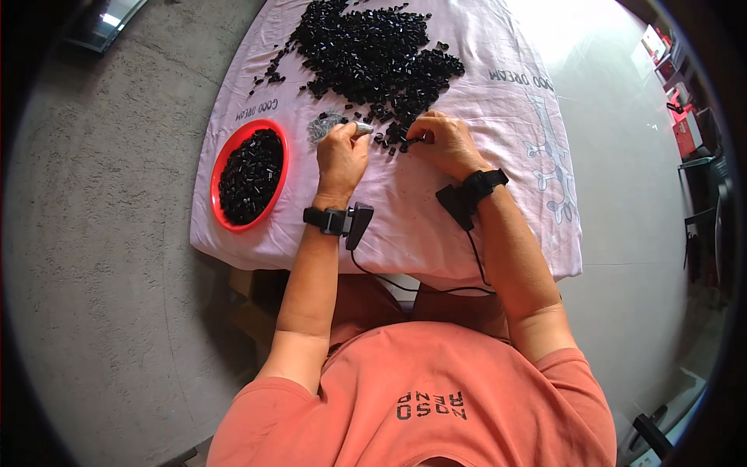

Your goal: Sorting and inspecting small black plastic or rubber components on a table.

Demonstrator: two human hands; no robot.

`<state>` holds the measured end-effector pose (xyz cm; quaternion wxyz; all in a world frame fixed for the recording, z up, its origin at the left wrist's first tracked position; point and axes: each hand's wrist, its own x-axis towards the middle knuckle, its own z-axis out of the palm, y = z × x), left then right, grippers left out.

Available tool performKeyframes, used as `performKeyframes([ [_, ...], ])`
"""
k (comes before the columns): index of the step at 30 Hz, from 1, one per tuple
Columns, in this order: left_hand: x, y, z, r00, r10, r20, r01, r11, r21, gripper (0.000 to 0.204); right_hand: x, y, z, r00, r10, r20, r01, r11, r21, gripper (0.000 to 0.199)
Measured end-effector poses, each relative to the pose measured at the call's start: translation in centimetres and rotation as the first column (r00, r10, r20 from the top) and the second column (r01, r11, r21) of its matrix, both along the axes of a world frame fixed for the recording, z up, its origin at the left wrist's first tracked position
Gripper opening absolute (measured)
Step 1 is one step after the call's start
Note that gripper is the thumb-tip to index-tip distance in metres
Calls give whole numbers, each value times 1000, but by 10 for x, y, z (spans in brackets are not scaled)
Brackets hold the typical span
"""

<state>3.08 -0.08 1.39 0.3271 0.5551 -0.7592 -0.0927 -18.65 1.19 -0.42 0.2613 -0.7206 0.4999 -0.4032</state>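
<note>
At the black pile's (366, 54) near end, a small black piece (415, 142), likely light, hard, slippery, best held by its sides, is being pinched by the nearly closed right hand (449, 144), and seemingly something grey (362, 128) by the left hand (342, 159).

Small parts (373, 54) black — bowl (285, 161) red — cloth (408, 222) pale pink, grey-printed.

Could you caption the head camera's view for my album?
Left hand and right hand by the near edge of heaped small black pieces on pink cloth, a filled red bowl at left.
</note>
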Motion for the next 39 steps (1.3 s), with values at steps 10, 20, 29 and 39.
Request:
performKeyframes([
  [10,-13,-14,-7,997,-15,70,9,997,79,15,-7,-14,-9,803,-236,547,118,963,242,22],
  [20,-23,-20,9,997,-49,-61,55,993,106,9,-15,-23,-9,573,-473,669,379,877,295,20],
  [29,-91,-38,41,840,-254,-479,383,903,192,14,-20,-27,-7,380,-511,771,556,792,251,17],
  [39,-68,-62,5,984,-159,77,154,986,64,19,-14,-24,-1,386,-310,869,408,902,140,22],
])
